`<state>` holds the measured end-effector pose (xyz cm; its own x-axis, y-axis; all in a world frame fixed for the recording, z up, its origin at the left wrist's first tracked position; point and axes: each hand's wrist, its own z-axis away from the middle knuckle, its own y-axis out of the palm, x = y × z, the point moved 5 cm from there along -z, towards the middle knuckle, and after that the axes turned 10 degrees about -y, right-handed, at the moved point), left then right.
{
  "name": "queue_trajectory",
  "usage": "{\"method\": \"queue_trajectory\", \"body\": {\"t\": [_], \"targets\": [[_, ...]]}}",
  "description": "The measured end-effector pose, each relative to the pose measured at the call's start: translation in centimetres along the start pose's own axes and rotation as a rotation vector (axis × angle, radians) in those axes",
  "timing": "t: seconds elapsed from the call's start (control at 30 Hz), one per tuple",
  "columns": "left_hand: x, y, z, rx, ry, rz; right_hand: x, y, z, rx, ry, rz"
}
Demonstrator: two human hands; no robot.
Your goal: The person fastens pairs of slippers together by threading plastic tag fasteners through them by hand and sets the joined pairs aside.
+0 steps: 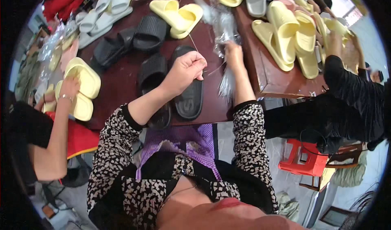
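My left hand [185, 70] is closed around one thin clear plastic tie [193, 42] that sticks up from my fist, above a pair of black slippers [191, 95] on the dark red table [118, 83]. My right hand [235, 55] grips a bundle of clear plastic ties and crinkled plastic wrap [226, 85] that hangs down over the table's front edge. More clear wrap [222, 20] rises behind that hand.
More black slippers [130, 40], yellow slippers [177, 16] and grey ones [104, 12] lie on the table. A person at left touches yellow slippers [83, 87]. On the right, a person in black sits by a second table stacked with yellow slippers [289, 36]. A red stool [303, 158] stands below.
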<state>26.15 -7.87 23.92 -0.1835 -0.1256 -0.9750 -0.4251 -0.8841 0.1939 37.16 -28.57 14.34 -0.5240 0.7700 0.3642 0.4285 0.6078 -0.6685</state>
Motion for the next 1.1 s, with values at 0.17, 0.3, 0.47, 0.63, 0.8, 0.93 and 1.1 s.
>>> {"method": "queue_trajectory", "body": {"t": [0.17, 0.3, 0.47, 0.63, 0.8, 0.93, 1.1], "targets": [[1.9, -3.7, 2.3, -0.048, -0.073, 0.244, -3.2, 1.9, 1.5, 0.036, -0.018, 0.109], [4.7, -6.4, 4.0, -0.113, -0.164, 0.339, -1.2, 1.7, 1.4, 0.043, 0.041, 0.091], [6.8, -7.7, 4.6, -0.162, -0.212, 0.401, 1.8, -2.9, 0.6, -0.020, 0.133, 0.093], [6.6, -7.5, 4.8, -0.110, -0.262, 0.285, 15.4, -6.6, -1.1, 0.119, -0.194, -0.368], [5.3, -5.7, 5.3, 0.016, -0.287, 0.146, 22.3, -5.8, 0.6, 0.331, -0.480, -0.333], [4.9, -5.5, 5.7, 0.042, -0.306, 0.034, 21.9, -6.3, 1.4, 0.320, -0.538, -0.282], [2.1, -6.3, 8.7, -0.100, 0.054, -0.410, 20.8, -8.4, 0.5, 0.236, -0.594, -0.168]]}}
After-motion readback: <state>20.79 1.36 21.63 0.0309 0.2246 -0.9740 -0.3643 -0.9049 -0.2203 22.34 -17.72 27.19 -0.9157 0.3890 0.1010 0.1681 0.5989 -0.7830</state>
